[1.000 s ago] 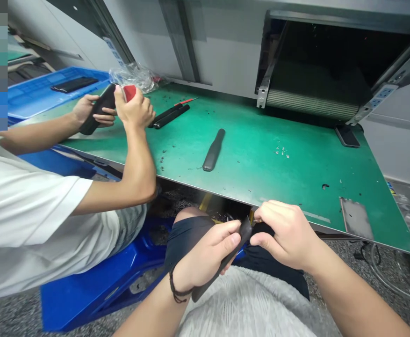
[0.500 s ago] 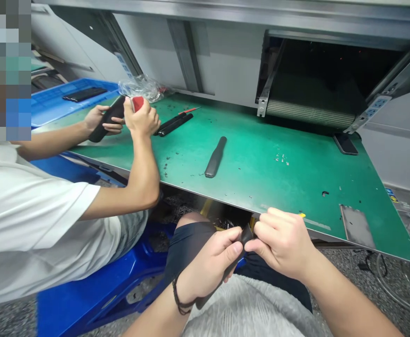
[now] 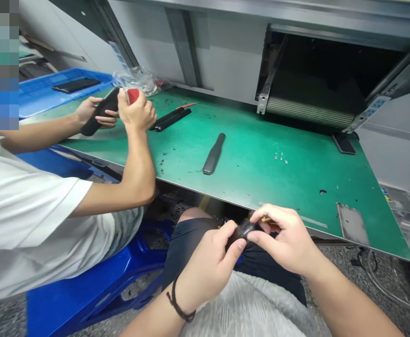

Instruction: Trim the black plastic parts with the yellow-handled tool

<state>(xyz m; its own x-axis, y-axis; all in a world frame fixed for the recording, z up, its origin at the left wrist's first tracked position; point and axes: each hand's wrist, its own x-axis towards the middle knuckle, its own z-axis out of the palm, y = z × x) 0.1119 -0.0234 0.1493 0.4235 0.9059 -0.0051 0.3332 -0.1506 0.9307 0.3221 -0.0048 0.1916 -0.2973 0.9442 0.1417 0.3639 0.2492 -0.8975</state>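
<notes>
My left hand (image 3: 208, 264), with a dark cord bracelet on its wrist, and my right hand (image 3: 285, 238) together pinch a dark, soft-looking black piece (image 3: 243, 232) above my lap. It is foreshortened, so its full shape is hidden. A small yellow item (image 3: 266, 219) shows behind my right fingers, and I cannot tell if it is held. Just beyond my hands runs the front edge of a green work mat (image 3: 278, 187). On the mat lies a black handle-shaped piece (image 3: 213, 153), out of reach of neither hand's fingers touching it.
To the left, a co-worker's hands hold a black elongated piece (image 3: 101, 111) and a red-topped item (image 3: 133, 96). Black rods (image 3: 171, 119), a phone (image 3: 343, 143), a metal plate (image 3: 352, 224), a blue crate (image 3: 61, 91) and a plastic bag (image 3: 134, 79) surround the mat.
The black piece has turned in my hands, and its long end no longer hangs down past my left hand. My hands have drawn closer together. A yellow item shows more plainly by my right fingers.
</notes>
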